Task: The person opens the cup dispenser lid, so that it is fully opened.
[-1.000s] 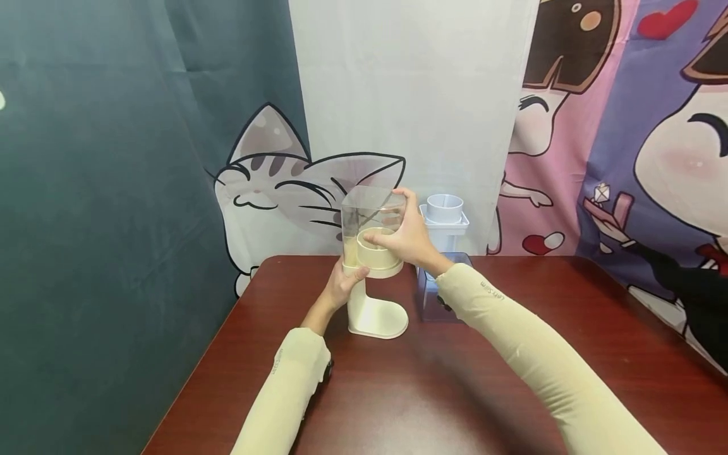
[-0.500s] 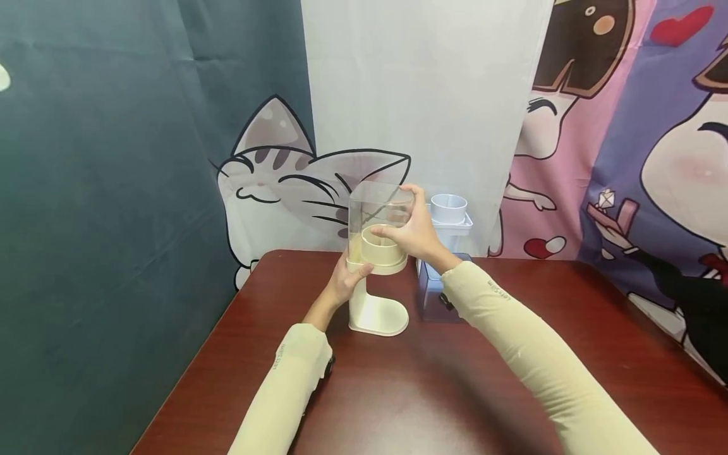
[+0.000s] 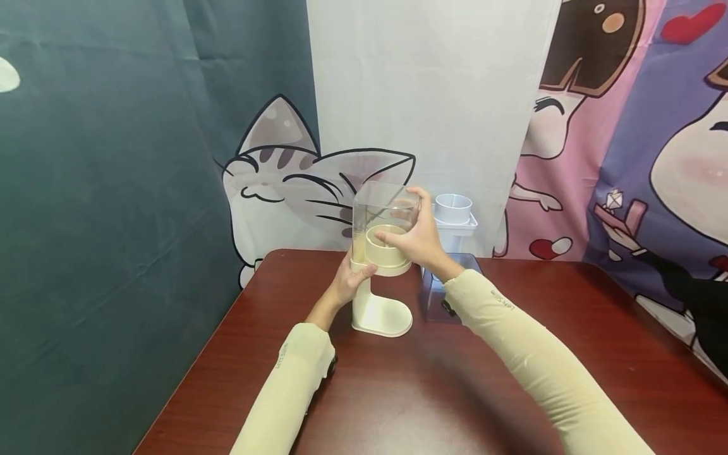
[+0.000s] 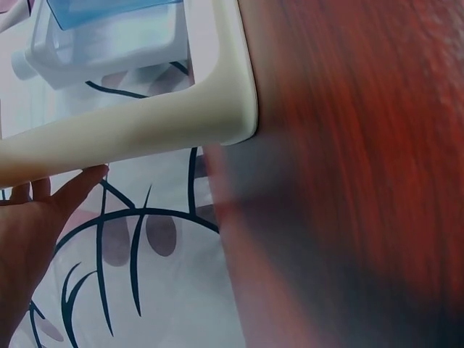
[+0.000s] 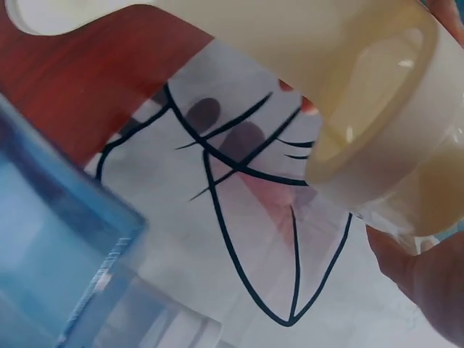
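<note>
A cream stand with a rounded foot rises from the table. At its top sits a clear container with a cream ring at its front. My left hand grips the stand's upper part from the left, thumb at the front under the ring. In the left wrist view its fingertips meet the cream post. My right hand holds the container's right side, thumb across the ring and fingers behind the clear wall. The right wrist view shows that thumb beside the cream collar.
Right behind the stand is a similar white and pale blue unit, with a see-through blue box before it. The reddish-brown table ends at a printed cloth with cartoon figures.
The scene has shifted a little to the right in the head view, stand and hands together. Both hands keep about the same hold on the stand and container.
</note>
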Tool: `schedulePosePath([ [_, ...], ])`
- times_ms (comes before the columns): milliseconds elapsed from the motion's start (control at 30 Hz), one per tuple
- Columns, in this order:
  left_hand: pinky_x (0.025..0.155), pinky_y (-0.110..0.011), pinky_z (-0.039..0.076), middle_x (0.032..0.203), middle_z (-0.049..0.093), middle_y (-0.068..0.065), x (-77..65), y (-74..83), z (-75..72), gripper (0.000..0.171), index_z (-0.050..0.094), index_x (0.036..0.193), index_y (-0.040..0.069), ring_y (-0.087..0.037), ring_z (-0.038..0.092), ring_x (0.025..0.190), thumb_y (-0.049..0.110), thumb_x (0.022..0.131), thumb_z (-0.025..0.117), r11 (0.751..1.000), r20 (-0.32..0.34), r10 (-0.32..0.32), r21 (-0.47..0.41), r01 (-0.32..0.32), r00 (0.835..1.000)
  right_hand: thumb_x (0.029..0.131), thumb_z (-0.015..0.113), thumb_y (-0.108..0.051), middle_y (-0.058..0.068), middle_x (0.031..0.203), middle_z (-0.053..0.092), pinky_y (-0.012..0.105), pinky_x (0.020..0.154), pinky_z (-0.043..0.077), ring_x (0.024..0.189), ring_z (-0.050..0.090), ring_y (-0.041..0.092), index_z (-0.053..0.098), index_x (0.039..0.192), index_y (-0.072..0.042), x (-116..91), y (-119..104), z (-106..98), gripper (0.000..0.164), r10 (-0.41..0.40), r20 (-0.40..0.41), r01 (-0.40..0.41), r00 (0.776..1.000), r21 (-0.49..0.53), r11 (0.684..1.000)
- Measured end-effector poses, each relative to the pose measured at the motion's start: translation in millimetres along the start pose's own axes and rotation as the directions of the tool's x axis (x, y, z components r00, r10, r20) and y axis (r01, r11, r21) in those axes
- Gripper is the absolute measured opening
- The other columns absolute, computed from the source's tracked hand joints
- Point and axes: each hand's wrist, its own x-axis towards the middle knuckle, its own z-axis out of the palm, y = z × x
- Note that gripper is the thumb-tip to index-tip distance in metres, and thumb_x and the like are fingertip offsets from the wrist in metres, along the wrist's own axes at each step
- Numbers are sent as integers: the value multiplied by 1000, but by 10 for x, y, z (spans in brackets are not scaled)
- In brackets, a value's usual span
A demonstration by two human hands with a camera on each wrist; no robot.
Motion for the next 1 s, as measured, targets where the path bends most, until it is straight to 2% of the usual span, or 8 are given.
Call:
schedulePosePath([
  [200, 89, -27, 46, 114, 56, -28, 32, -1, 27, 62, 27, 143, -11, -10, 56, 96, 2, 89, 54, 999, -16, 14, -29, -14, 1000, 75, 83, -1, 33, 127, 55, 52, 91, 52, 111, 60, 47, 26, 141, 1, 46, -159, -47, 88, 68, 2, -67, 998, -116, 991],
  [267, 88, -26, 47, 114, 56, -25, 34, -70, 15, 63, 27, 144, -9, -10, 56, 96, 9, 90, 57, 999, -26, 16, -42, -17, 1000, 75, 84, -3, 33, 126, 55, 49, 89, 54, 111, 61, 46, 26, 142, 1, 56, -162, -40, 88, 76, 5, -75, 997, -122, 990],
  [433, 91, -25, 46, 118, 54, -30, -8, -97, -33, 65, 25, 146, -9, -10, 56, 100, 6, 90, 56, 997, -25, 24, -71, -26, 999, 73, 84, 3, 33, 128, 51, 56, 91, 51, 113, 58, 47, 25, 141, 4, 21, -100, 16, 91, 19, 21, -18, 1000, -41, 999],
  [467, 92, -24, 46, 118, 53, -33, -24, -40, -39, 66, 24, 146, -11, -10, 56, 100, 0, 88, 53, 998, -20, 19, -67, -20, 1000, 72, 84, 5, 34, 129, 49, 58, 92, 49, 114, 57, 48, 25, 142, 5, 10, -80, 25, 92, 1, 25, 0, 1000, -21, 1000],
  [567, 92, -24, 46, 120, 53, -33, -50, -25, -36, 67, 22, 147, -11, -8, 55, 100, 0, 89, 52, 999, -17, 7, -41, -7, 1000, 71, 83, 9, 38, 132, 44, 63, 94, 45, 116, 55, 51, 24, 142, 6, -19, -35, 37, 92, -36, 31, 36, 999, 9, 999],
  [667, 92, -24, 46, 119, 53, -32, -64, -28, -20, 68, 21, 147, -10, -8, 55, 99, 0, 88, 53, 1000, -16, -3, -30, 2, 1000, 71, 83, 8, 36, 131, 48, 59, 92, 49, 113, 58, 49, 27, 140, 6, -36, -17, 24, 90, -44, 19, 45, 999, -45, 998],
  [833, 91, -25, 46, 117, 54, -29, -41, -39, 16, 67, 22, 147, -10, -10, 56, 99, 0, 88, 53, 998, -28, 17, -61, -19, 999, 75, 84, -2, 28, 123, 60, 48, 83, 56, 104, 65, 44, 32, 140, 3, -4, -73, -22, 83, -7, -7, 5, 1000, -180, 984],
  [1000, 90, -25, 47, 116, 54, -28, 18, -23, 32, 66, 23, 146, -10, -10, 56, 98, -1, 88, 53, 996, -23, 30, -87, -32, 999, 76, 84, -5, 25, 120, 62, 44, 81, 57, 102, 66, 44, 33, 139, 1, 41, -126, -71, 81, 12, -15, -15, 1000, -206, 978],
])
